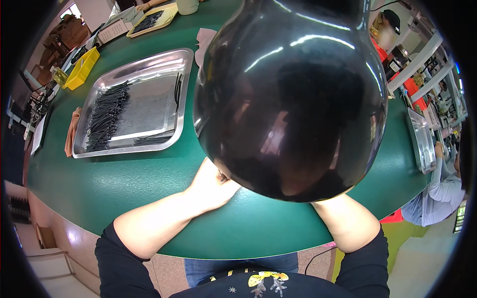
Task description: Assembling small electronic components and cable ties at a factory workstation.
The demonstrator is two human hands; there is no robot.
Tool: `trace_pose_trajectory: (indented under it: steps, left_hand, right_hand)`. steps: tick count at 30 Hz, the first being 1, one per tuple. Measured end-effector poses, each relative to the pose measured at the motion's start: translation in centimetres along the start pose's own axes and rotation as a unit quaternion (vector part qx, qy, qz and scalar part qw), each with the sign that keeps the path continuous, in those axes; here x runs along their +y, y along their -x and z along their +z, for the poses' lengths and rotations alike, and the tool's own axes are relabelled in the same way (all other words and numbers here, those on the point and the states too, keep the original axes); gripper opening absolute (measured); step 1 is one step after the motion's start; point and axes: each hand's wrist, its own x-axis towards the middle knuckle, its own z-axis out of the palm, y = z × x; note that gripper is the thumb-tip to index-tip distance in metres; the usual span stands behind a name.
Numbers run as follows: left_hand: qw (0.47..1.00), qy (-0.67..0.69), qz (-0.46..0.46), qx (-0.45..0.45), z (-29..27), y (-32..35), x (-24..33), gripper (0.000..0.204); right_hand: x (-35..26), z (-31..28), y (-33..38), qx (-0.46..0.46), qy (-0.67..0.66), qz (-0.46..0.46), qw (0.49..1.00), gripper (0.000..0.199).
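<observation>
A large glossy black dome, like the head of a bench lamp or magnifier [293, 104], hangs over the work spot and covers most of both hands. At its lower left edge shows my left hand [217, 185], its visible fingers curled in; a small dark bit appears at them, too hidden to name. Of my right hand [338, 199] only the wrist end comes out below the dome; its fingers are out of sight. To the left lies a metal tray [149, 116] with a dense row of short black cable-like pieces [108, 116] and several loose ones along its right and front sides.
Both forearms rest at the green table [114, 179]. Farther left stand a yellow bin [82, 68] and a cream tray [169, 15] of black pieces, a person's hand beside it. Another metal tray [421, 141] lies at the right edge, near a seated person in a light sleeve [442, 193].
</observation>
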Motion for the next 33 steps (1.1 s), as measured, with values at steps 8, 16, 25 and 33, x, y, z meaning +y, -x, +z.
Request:
trace_pose_trajectory:
  steps: [8,16,25,33]
  left_hand:
    - [0.975,-0.128,-0.149,-0.109,1.0,-0.3,4.5,0.007]
    - [0.960,0.209,-0.170,0.079,0.6,1.1,1.1,0.028]
    - [0.896,0.415,-0.157,-0.001,0.0,0.8,0.1,0.042]
    - [0.971,0.178,-0.142,0.078,0.2,1.2,0.0,0.049]
  right_hand:
    - [0.1,0.7,0.7,0.010,0.029,-0.032,0.999,0.068]
    - [-0.9,0.1,1.7,0.017,0.057,-0.058,0.996,0.070]
    - [-1.4,0.3,1.8,0.024,0.087,-0.096,0.991,0.073]
    - [-0.7,1.5,0.9,0.032,0.112,-0.132,0.984,0.075]
